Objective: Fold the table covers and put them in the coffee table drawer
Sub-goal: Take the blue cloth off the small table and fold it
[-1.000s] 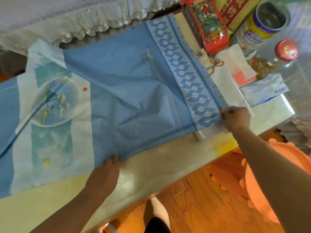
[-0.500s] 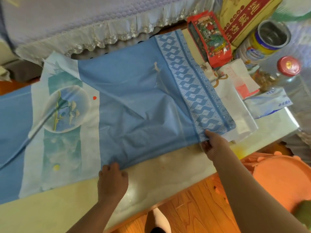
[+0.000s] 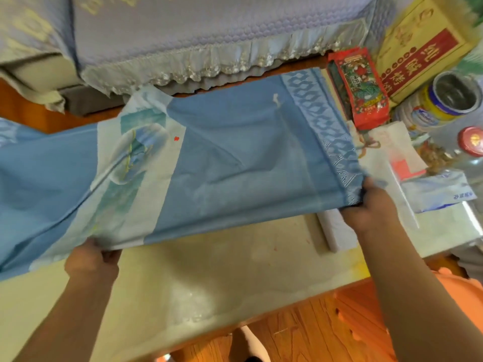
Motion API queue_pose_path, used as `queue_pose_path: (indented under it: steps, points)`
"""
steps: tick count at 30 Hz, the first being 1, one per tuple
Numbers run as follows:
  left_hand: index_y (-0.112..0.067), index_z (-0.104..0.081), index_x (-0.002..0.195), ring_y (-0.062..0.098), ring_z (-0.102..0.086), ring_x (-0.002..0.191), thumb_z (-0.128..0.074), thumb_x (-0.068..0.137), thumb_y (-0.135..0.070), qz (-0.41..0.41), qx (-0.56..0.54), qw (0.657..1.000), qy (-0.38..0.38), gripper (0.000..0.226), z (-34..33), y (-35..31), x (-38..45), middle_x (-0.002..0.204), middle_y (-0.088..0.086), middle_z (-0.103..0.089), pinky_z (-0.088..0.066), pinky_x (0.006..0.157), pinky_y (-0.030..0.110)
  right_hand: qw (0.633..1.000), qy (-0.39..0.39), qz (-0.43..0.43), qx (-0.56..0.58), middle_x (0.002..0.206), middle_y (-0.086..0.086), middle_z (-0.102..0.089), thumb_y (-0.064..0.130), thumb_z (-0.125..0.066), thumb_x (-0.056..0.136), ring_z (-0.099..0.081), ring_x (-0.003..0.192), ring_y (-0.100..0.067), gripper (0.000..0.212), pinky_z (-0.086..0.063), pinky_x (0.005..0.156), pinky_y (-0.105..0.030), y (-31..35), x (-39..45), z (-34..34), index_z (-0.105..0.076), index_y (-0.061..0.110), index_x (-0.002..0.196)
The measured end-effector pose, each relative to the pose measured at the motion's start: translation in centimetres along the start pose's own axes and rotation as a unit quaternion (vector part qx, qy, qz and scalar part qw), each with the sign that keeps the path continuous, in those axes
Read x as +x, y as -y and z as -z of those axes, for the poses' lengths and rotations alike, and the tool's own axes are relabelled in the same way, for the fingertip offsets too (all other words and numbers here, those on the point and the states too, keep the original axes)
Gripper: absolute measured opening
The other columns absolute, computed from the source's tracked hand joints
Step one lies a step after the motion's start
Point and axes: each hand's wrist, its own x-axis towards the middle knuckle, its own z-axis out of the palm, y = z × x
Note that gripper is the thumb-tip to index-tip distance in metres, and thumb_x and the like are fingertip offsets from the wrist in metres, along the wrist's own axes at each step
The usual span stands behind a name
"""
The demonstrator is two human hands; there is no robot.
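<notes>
We are seeing the scene in soft, even daylight, bright enough for clear colour. Glare is washing out the glossy surface [image 3: 444, 226] at the far right, and pale reflections are spreading across its near part. Only faint shadows are falling under the blue cover [image 3: 235, 165]. Motion blur is smearing its patterned right border and the fingers [image 3: 366, 189] there. The wide lens is bending the edges, and the corners are looking soft.

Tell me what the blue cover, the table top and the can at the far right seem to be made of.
Blue cover: thin woven cloth, matte; it creases softly and bunches in both hands. Table top: probably polished stone or a glossy laminate, pale with a mottled sheen. Can: metal, judging by its shiny silver inside, with a printed label.
</notes>
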Motion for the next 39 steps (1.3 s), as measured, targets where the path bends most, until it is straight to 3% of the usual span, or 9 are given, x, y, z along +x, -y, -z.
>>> queue_pose_path:
  steps: [2, 4, 9, 14, 17, 21, 25, 36, 39]
  points:
    - [-0.019, -0.056, 0.123, 0.008, -0.064, 0.108, -0.039, 0.105, -0.021, -0.013, 0.046, 0.999, -0.007, 0.025, 1.2, -1.3, -2.8, 0.112, -0.002, -0.062, -0.054, 0.097, 0.025, 0.996, 0.051, 0.07, -0.003, 0.134, -0.01, -0.065, 0.025, -0.049, 0.105, -0.072, 0.093, -0.017, 0.027, -0.06, 0.077, -0.035, 1.4, -0.5, -2.4, -0.065, 0.01, 0.119]
    - [-0.024, -0.057, 0.097, 0.017, -0.066, 0.102, -0.046, 0.098, -0.026, -0.023, 0.054, 0.998, -0.011, 0.012, 3.0, -0.5, -5.5, 0.099, -0.005, -0.061, -0.055, 0.099, 0.031, 0.986, 0.063, 0.157, -0.003, 0.123, -0.009, -0.071, 0.025, -0.046, 0.107, -0.072, 0.104, -0.021, 0.03, -0.06, 0.086, -0.04, 3.3, -2.3, -3.5, -0.062, 0.006, 0.124]
    - [-0.009, -0.061, 0.093, 0.025, -0.064, 0.071, -0.06, 0.098, -0.027, 0.059, 0.118, 0.98, -0.147, 0.018, 6.4, 7.8, -10.7, 0.083, 0.009, -0.064, -0.06, 0.05, 0.029, 0.965, -0.069, 0.251, -0.038, 0.097, 0.01, -0.075, 0.035, -0.056, 0.1, -0.072, 0.095, -0.011, 0.021, -0.06, 0.078, -0.032, 4.4, -3.7, 2.3, -0.066, 0.021, 0.111]
    - [-0.018, -0.057, 0.111, 0.024, -0.068, 0.067, -0.046, 0.106, -0.036, 0.2, 0.202, 0.954, -0.092, 0.021, 8.3, 15.5, -10.4, 0.089, 0.011, -0.069, -0.048, 0.062, 0.032, 0.989, -0.135, 0.059, -0.005, 0.095, -0.01, -0.067, 0.015, -0.071, 0.088, -0.065, 0.101, -0.035, 0.026, -0.053, 0.07, -0.036, 1.5, 0.5, 9.9, -0.056, 0.014, 0.109]
    - [-0.019, -0.057, 0.096, 0.027, -0.064, 0.077, -0.041, 0.107, -0.042, 0.248, 0.226, 0.939, -0.076, 0.03, 8.5, 17.1, -10.9, 0.09, 0.012, -0.068, -0.046, 0.068, 0.035, 0.987, -0.126, 0.012, -0.1, 0.092, 0.001, -0.068, 0.016, -0.064, 0.092, -0.063, 0.117, -0.024, 0.009, -0.056, 0.083, -0.034, -1.4, 2.4, 12.7, -0.063, 0.019, 0.101]
    - [-0.017, -0.06, 0.101, 0.029, -0.065, 0.085, -0.049, 0.104, -0.045, 0.302, 0.207, 0.929, -0.054, 0.03, 10.3, 16.2, -11.0, 0.096, 0.013, -0.069, -0.048, 0.074, 0.036, 0.974, -0.093, -0.072, -0.194, 0.118, -0.003, -0.063, 0.031, -0.063, 0.096, -0.063, 0.101, -0.021, 0.037, -0.051, 0.078, -0.034, -7.6, 1.5, 13.8, -0.058, 0.019, 0.132]
    - [-0.01, -0.061, 0.11, 0.033, -0.063, 0.091, -0.064, 0.094, -0.033, 0.353, 0.139, 0.925, -0.009, 0.028, 12.6, 13.8, -7.7, 0.104, 0.019, -0.064, -0.048, 0.08, 0.041, 0.968, -0.088, -0.146, -0.181, 0.13, -0.006, -0.064, 0.028, -0.063, 0.096, -0.064, 0.099, -0.02, 0.046, -0.053, 0.077, -0.035, -14.3, -1.5, 12.5, -0.054, 0.016, 0.14]
    - [-0.023, -0.065, 0.11, 0.022, -0.064, 0.113, -0.059, 0.096, -0.039, 0.103, -0.099, 0.986, -0.083, 0.023, 24.7, 0.7, 8.0, 0.125, 0.006, -0.067, -0.049, 0.104, 0.041, 0.942, -0.029, -0.264, -0.203, 0.127, -0.015, -0.068, 0.023, -0.062, 0.094, -0.062, 0.119, -0.037, 0.039, -0.041, 0.107, -0.063, -35.4, -12.1, 10.9, -0.06, 0.015, 0.132]
    - [-0.025, -0.074, 0.107, 0.021, -0.068, 0.108, -0.057, 0.098, -0.041, 0.042, -0.099, 0.992, -0.07, 0.025, 27.2, -3.3, 12.3, 0.124, 0.001, -0.072, -0.054, 0.091, 0.04, 0.947, -0.028, -0.238, -0.215, 0.122, -0.016, -0.07, 0.024, -0.076, 0.081, -0.065, 0.115, -0.038, 0.054, -0.045, 0.101, -0.067, -39.4, -14.3, 10.5, -0.061, 0.013, 0.132]
